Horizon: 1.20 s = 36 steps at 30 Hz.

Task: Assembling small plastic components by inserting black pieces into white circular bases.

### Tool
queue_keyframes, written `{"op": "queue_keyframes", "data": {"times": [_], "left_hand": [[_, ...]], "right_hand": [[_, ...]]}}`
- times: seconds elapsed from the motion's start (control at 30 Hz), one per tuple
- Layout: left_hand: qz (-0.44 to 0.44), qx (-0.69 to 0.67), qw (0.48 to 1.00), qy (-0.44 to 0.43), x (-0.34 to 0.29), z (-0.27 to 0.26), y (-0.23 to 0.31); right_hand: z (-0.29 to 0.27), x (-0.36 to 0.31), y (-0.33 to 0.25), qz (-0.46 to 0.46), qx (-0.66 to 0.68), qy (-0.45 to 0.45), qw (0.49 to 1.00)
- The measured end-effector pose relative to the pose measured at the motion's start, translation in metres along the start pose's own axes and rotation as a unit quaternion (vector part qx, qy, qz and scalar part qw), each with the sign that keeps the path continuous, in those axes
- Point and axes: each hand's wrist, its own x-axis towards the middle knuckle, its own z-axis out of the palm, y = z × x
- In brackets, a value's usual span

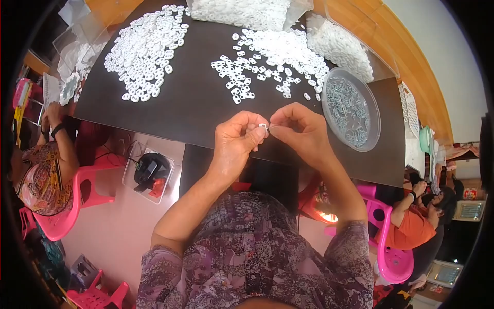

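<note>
My left hand (235,138) pinches a small white plastic piece (263,125) between thumb and forefinger, just over the near edge of the dark table. Thumb and forefinger of my right hand (304,130) are closed together right beside the piece. Whatever they grip, if anything, is too small to make out. Beyond my hands lies a loose heap of white pieces with holes (239,77). A round clear tray (377,126) stands to the right of my right hand, with many small grey screws (346,105) in it.
Another pile of white oval pieces (149,51) spreads at the far left. Clear bags of white pieces (242,11) stand along the back. A person in orange (414,229) sits at the right, another person (49,175) at the left. A bin (170,188) is on the floor.
</note>
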Motion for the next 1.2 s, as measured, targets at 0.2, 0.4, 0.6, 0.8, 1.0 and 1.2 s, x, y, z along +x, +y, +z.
{"op": "queue_keyframes", "data": {"times": [0.2,0.4,0.6,0.8,1.0,1.2], "left_hand": [[0.001,0.003,1.000,-0.005,-0.001,-0.003,0.000],[0.004,0.013,1.000,-0.001,-0.002,-0.006,-0.001],[0.013,0.041,0.999,0.006,-0.003,-0.008,-0.003],[0.018,0.063,0.998,0.013,-0.003,-0.009,-0.003],[0.041,0.112,0.992,0.030,-0.004,-0.008,-0.005],[0.131,0.204,0.966,0.093,-0.004,-0.006,-0.010]], "right_hand": [[0.003,0.002,-0.001,0.002,-0.005,-0.011,1.000],[0.006,0.003,-0.001,0.002,-0.019,-0.015,1.000],[0.008,0.005,-0.001,0.011,-0.027,-0.015,0.999],[0.012,0.007,0.002,-0.036,-0.034,0.001,0.999],[0.015,0.007,0.002,-0.035,-0.038,0.012,0.999],[0.019,0.010,-0.001,0.003,-0.029,0.016,0.999]]}}
